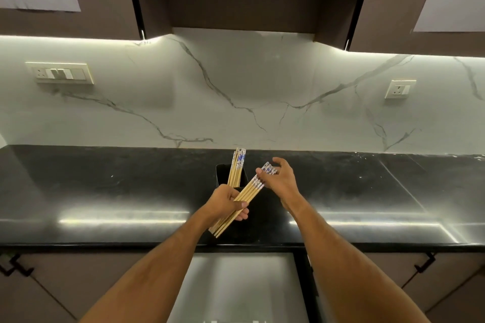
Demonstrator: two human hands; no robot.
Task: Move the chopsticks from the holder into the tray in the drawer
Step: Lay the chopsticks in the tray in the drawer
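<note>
Open drawer (pixel 240 286) nearest, below table (pixel 105 191) edge; tray not clearly visible. Left hand (pixel 227 203) grips loose chopstick bundle (pixel 242 198) mid-shaft, bundle slanting up right. Right hand (pixel 279 178) pinches patterned tops, other fingers spread. Advice: square tips with right hand, tighten left grip before lowering. Farther back, black holder (pixel 223 176) keeps remaining chopsticks (pixel 237 166) upright.
</note>
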